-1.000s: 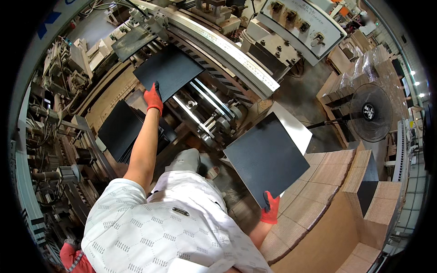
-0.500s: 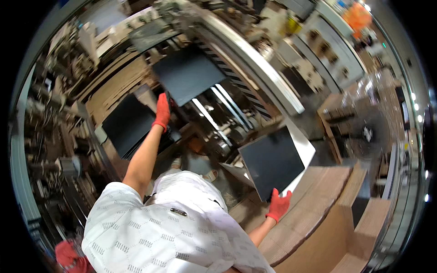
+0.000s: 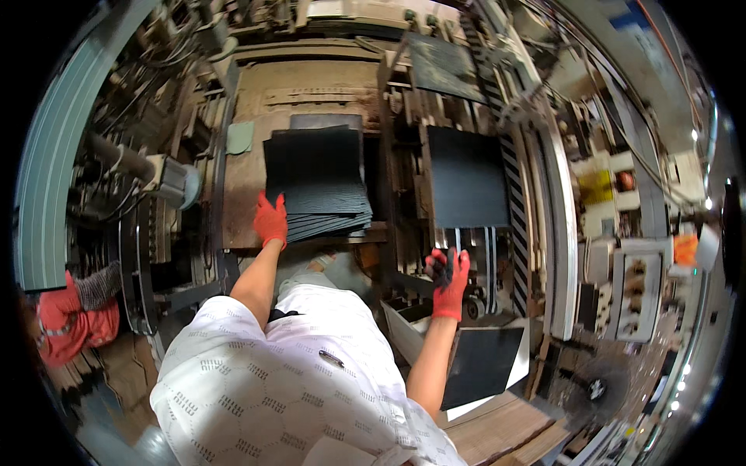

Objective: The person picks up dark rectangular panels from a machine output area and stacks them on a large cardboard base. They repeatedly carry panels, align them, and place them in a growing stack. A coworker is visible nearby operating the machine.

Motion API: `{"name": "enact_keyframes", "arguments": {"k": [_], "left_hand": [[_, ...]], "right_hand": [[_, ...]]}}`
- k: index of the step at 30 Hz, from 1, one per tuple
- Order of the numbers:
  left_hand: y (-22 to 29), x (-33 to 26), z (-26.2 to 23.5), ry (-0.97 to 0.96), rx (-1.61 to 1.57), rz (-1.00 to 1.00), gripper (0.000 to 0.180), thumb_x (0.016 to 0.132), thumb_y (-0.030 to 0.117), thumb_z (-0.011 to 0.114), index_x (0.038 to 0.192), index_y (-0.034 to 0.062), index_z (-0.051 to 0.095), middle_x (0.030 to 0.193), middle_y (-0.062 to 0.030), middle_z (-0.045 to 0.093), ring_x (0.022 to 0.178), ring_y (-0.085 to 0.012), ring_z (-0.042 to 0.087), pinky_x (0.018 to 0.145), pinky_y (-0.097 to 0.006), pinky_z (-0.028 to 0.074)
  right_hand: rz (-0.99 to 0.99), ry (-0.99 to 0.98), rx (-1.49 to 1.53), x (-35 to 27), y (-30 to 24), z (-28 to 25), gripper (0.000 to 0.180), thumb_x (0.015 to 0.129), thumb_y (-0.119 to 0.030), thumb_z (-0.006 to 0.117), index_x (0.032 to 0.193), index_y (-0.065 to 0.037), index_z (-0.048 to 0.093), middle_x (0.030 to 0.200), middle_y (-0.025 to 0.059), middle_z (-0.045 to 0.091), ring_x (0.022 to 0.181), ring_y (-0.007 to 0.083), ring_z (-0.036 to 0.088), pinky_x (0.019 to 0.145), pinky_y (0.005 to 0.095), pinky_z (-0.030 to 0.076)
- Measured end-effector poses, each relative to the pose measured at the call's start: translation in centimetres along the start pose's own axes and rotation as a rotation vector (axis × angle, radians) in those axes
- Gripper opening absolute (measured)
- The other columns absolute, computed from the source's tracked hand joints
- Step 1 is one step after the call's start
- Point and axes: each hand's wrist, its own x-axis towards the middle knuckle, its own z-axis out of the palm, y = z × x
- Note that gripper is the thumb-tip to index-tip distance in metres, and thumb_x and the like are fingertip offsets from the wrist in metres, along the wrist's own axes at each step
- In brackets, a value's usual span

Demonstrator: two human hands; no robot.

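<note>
Stack of black square sheets [image 3: 317, 182], fanned at its near edge, lay on the worn brown machine bed [image 3: 311, 85] straight ahead. Left hand [image 3: 270, 220], red-gloved, rested on the stack's near left corner; whether gripping a sheet or only pressing on it could not be told. Right hand [image 3: 448, 278], red glove with dark palm, reached with fingers spread and open to the near edge of a single black sheet [image 3: 468, 177] lying flat on the striped conveyor rails [image 3: 491, 256]. Judged mid-transfer of sheets between stack and conveyor; next move likely to need a firm hold on one sheet only. Another black sheet [image 3: 480, 363] lay on a white backing at lower right. No containers identified.
</note>
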Motion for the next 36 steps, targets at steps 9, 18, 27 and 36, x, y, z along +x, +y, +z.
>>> {"name": "enact_keyframes", "arguments": {"k": [9,18,27,36], "left_hand": [[-7.4,5.2,-2.2,-0.157,-0.603,-0.209,0.043,0.085,0.039,0.076,0.098,-0.0015,0.067,0.088,-0.0142,0.07,0.084,-0.0258,0.066,0.079,-0.045,0.053],[-11.2,6.2,-9.4,-0.582,-0.544,-0.388,0.081,0.086,0.042,0.073,0.149,0.0029,0.04,0.149,-0.0165,0.042,0.135,-0.0271,0.042,0.103,-0.045,0.042],[-7.1,7.7,-3.9,-0.509,-0.717,-0.266,0.05,0.089,0.049,0.071,0.084,-0.0007,0.068,0.078,-0.0035,0.062,0.07,-0.0111,0.053,0.066,-0.033,0.046],[13.8,-1.7,-4.2,-1.037,-1.131,-0.124,0.024,0.089,0.017,0.074,0.103,-0.0003,0.065,0.095,-0.007,0.069,0.079,-0.0162,0.069,0.067,-0.03,0.057]], "right_hand": [[0.046,0.066,0.25,13.1,3.7,1.8,0.027,0.09,-0.017,0.073,0.109,-0.016,0.053,0.103,0.0036,0.063,0.088,0.0243,0.061,0.067,0.0452,0.051],[0.0,0.075,0.099,11.8,3.6,2.3,0.024,0.09,-0.023,0.073,0.105,-0.016,0.055,0.103,0.0029,0.062,0.087,0.0228,0.059,0.071,0.046,0.049],[0.018,-0.012,0.236,9.7,0.5,1.8,0.025,0.091,-0.033,0.071,0.11,-0.019,0.063,0.097,-0.0021,0.067,0.071,0.0171,0.06,0.056,0.0311,0.047],[0.028,0.088,0.421,-9.3,0.6,-7.7,0.022,0.095,-0.028,0.065,0.111,-0.013,0.064,0.1,0.0051,0.068,0.084,0.0223,0.065,0.067,0.04,0.056]]}}
